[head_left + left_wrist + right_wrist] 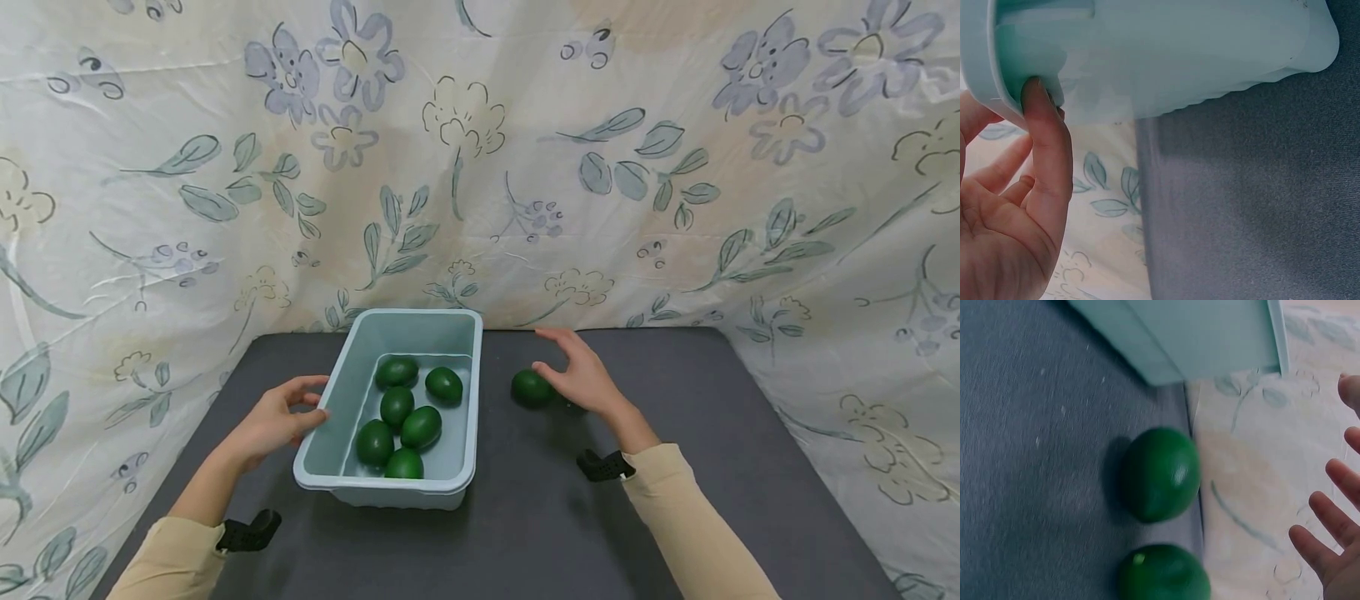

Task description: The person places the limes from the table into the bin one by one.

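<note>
My left hand [277,421] holds the left rim of a pale blue-green plastic bin [375,492], fingers and thumb pinching its edge, as the left wrist view also shows the thumb [1044,137] against the wall. Several smooth, dark green oval fruits, like limes or avocados, lie inside; one [422,427] is near the middle. Right of the bin, my right hand [585,375] hovers with spread fingers over two more such fruits on the table. The nearer-to-bin fruit [1160,475] shows whole in the right wrist view; the second fruit [1163,575] is mostly hidden by the hand in the head view.
Bin and loose fruits rest on a dark grey table [720,483]. A floral cloth [525,275] hangs behind the table's far edge and along both sides. Black bands [247,533] circle both wrists below beige sleeves.
</note>
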`<state>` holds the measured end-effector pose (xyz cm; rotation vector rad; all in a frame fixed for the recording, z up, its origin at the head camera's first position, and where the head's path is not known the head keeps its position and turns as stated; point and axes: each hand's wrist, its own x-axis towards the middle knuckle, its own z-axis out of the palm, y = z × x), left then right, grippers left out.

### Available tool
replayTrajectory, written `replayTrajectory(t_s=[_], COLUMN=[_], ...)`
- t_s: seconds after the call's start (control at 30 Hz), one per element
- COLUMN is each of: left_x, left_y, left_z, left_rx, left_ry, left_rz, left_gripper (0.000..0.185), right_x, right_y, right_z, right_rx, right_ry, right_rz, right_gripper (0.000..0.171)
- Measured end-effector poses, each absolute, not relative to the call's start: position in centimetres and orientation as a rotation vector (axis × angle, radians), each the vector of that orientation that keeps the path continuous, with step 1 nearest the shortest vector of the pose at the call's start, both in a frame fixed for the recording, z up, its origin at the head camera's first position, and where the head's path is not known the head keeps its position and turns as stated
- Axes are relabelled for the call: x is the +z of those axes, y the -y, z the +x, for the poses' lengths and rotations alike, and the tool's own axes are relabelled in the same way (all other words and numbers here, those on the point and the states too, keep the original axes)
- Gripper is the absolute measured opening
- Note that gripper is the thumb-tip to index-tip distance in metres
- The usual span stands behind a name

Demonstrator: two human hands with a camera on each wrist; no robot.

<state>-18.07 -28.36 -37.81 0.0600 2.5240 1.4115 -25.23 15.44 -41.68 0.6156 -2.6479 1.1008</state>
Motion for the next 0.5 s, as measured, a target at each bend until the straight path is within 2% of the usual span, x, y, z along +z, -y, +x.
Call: replayTrajectory(t_s=[0.5], left_x=[-37.8], left_y=[28.4], left_z=[-18.1], left_rx=[1.409], left_ry=[-2.531], left_rz=[0.058], left_gripper=[0.061], right_x=[-45.2], right_y=[-19.3], right_z=[-25.6], right_rx=[1.004], right_ry=[2.821], right_rz=[0.485], right_gripper=[0.059])
